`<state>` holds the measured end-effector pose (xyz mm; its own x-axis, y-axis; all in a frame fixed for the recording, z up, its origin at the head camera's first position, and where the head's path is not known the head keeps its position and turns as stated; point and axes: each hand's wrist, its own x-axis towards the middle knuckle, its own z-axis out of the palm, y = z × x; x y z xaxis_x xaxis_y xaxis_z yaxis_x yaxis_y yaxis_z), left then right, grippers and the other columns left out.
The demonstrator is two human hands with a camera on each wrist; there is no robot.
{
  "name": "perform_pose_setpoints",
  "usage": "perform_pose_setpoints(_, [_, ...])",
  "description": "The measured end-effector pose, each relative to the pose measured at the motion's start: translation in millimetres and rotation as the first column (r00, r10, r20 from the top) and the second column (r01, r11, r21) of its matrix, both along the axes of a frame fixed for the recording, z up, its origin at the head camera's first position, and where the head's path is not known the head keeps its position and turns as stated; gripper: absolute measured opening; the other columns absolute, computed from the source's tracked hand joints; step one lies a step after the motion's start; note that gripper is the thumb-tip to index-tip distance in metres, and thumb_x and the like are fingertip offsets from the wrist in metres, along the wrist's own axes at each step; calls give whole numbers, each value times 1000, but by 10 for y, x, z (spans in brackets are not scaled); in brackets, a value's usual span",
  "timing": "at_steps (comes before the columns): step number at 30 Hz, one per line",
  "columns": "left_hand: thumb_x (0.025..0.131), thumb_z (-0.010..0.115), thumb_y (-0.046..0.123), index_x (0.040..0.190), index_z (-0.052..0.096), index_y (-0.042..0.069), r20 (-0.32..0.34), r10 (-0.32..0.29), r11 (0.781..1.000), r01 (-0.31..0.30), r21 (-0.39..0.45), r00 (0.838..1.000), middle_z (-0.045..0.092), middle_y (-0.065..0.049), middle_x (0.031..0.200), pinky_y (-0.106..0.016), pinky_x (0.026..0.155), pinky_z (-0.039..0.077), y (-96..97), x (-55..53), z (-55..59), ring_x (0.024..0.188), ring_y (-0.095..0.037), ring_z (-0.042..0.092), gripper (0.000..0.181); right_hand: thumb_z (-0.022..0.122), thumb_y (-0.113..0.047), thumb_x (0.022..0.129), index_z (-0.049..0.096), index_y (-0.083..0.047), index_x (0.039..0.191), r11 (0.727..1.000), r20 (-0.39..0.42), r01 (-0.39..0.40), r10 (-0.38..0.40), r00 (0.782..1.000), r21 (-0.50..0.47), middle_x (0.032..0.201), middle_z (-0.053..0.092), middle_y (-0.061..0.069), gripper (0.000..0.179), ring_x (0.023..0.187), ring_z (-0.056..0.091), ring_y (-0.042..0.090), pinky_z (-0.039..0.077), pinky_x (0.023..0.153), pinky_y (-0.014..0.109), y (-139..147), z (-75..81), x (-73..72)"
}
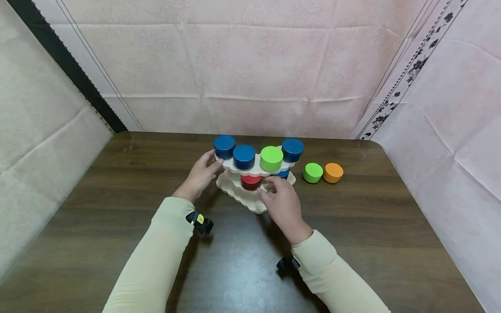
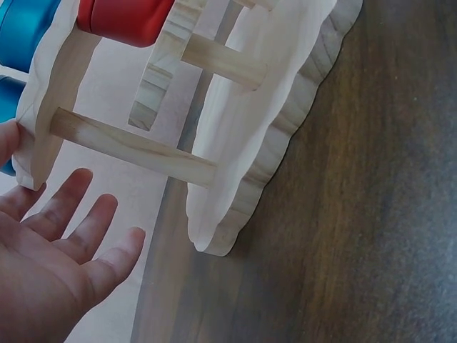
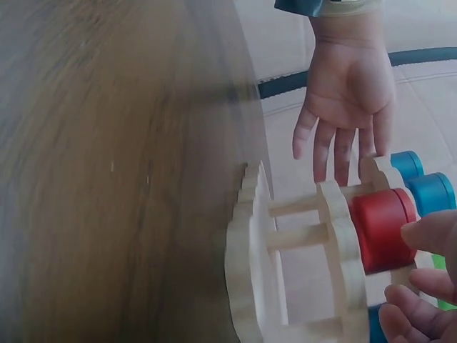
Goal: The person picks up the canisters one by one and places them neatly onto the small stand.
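Note:
A light wooden tiered stand (image 1: 254,204) with wavy edges stands on the table. My left hand (image 1: 201,176) pinches the left end of its top shelf (image 2: 39,107), thumb above and forefinger below, the other fingers spread. On that shelf sit several blue tubs (image 1: 243,157) and one bright green tub (image 1: 271,159). A red tub (image 1: 250,182) rests on the shelf beneath, with another blue tub (image 1: 282,174) to its right, partly hidden. Close to the red tub, my right hand (image 1: 283,206) hovers with loosely bent fingers and nothing between them; whether the thumb touches the tub I cannot tell.
Right of the stand, a smaller green tub (image 1: 312,172) and an orange tub (image 1: 333,173) stand side by side on the dark wooden table (image 1: 129,217). Pale patterned cloth (image 1: 250,78) hangs behind the table's far edge and along both sides.

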<state>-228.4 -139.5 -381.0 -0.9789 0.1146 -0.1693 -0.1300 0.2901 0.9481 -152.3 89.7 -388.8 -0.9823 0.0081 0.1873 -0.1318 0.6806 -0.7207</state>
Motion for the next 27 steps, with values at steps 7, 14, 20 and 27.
perform_pose_setpoints(7, [102, 46, 38, 155, 18, 16, 1, -2, 1000, 2, -8, 1000, 27, -12, 157, -47, 109, 36, -4, 6, 7, 142, -29, 31, 64, 70, -24, 89, 63, -4, 121, 997, -43, -26, 29, 999, 67, 106, 65, 12, 39, 94, 58, 27, 54, 75, 39, 229, 90, 46])
perform_pose_setpoints(14, [102, 47, 34, 154, 20, 13, -19, 2, 1000, -3, -13, 1000, 30, -14, 155, -48, 108, 38, -7, 4, 25, 140, -30, 34, 63, 69, -23, 90, 61, -2, 123, 993, -71, 0, 8, 997, 121, 110, 63, 14, 40, 99, 56, 29, 53, 82, 44, 577, 68, -11])
perform_pose_setpoints(20, [102, 48, 36, 154, 19, 13, -9, 6, 1000, -6, -5, 1000, 29, -13, 156, -48, 109, 37, -8, -1, 23, 141, -30, 32, 64, 67, -27, 91, 59, -1, 124, 985, -65, 27, -16, 998, 173, 117, 61, 16, 43, 106, 54, 32, 49, 90, 50, 838, 18, -108])
perform_pose_setpoints(27, [102, 48, 34, 155, 18, 15, 19, 7, 1000, -7, 27, 1000, 26, -12, 157, -48, 110, 35, -10, -25, 4, 142, -30, 30, 64, 67, -25, 91, 55, 1, 130, 973, -45, 33, -23, 999, 230, 127, 54, 21, 49, 116, 48, 37, 42, 99, 55, 1079, -59, -199])
